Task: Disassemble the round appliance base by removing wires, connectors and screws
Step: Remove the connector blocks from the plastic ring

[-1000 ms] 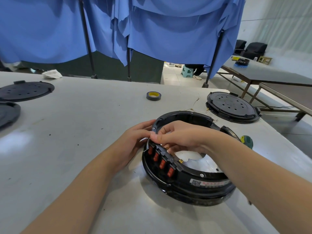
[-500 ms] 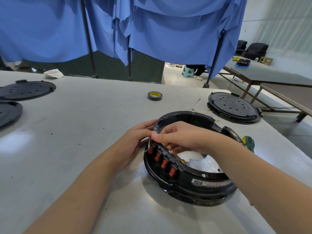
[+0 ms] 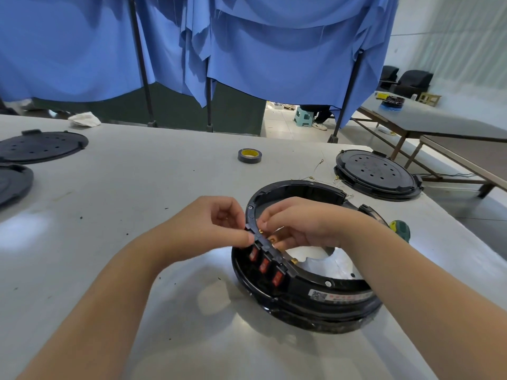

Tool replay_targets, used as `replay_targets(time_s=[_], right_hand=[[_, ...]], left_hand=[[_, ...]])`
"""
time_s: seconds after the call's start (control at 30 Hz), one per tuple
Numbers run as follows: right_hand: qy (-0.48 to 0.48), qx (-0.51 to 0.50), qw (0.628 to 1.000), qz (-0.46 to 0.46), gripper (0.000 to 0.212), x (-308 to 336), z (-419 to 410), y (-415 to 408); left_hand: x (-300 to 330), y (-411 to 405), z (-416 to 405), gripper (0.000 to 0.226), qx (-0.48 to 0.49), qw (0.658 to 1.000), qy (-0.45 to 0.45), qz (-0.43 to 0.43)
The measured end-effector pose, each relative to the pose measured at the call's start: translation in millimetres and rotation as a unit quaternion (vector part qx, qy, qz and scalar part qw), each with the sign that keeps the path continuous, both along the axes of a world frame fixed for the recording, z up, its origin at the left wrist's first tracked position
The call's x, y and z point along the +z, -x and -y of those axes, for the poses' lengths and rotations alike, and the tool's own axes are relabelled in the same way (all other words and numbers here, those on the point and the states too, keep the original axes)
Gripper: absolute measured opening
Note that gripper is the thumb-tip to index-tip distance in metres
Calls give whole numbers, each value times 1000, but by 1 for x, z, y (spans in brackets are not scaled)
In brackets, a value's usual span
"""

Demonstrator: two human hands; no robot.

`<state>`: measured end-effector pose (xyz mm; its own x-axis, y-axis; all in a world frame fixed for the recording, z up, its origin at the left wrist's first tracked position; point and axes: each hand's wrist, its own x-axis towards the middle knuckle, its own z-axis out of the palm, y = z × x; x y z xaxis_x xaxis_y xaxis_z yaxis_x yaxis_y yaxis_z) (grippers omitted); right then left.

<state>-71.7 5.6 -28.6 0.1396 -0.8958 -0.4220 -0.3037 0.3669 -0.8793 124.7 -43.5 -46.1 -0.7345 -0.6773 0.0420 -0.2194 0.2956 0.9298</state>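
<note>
A round black appliance base lies on the grey table, a ring with an open middle. Three red rocker switches show in its left wall, with brass terminals behind them inside the ring. My left hand is outside the rim, thumb pressing on the switch panel's top end. My right hand reaches over the rim from the inside, fingers curled and pinching at the same spot on the panel. What the fingertips hold is hidden.
A black perforated round cover sits at the back right, with thin loose wires beside it. A roll of dark tape lies mid-table. A green screwdriver handle pokes out behind my right wrist. Two more black covers lie far left.
My left hand has slid up and curled, thumb now on the panel's top end. My right hand has lifted a little at the rim. The base has not shifted.
</note>
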Motion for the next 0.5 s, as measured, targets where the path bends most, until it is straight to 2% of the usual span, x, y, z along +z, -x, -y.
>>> replay_targets(time_s=[0.13, 0.5], right_hand=[[3, 2, 1000, -3, 23, -1, 0, 2], [-7, 26, 1000, -1, 23, 3, -2, 1]], left_hand=[[1, 2, -2, 18, 32, 997, 48, 50], [1, 3, -5, 11, 45, 989, 85, 109]])
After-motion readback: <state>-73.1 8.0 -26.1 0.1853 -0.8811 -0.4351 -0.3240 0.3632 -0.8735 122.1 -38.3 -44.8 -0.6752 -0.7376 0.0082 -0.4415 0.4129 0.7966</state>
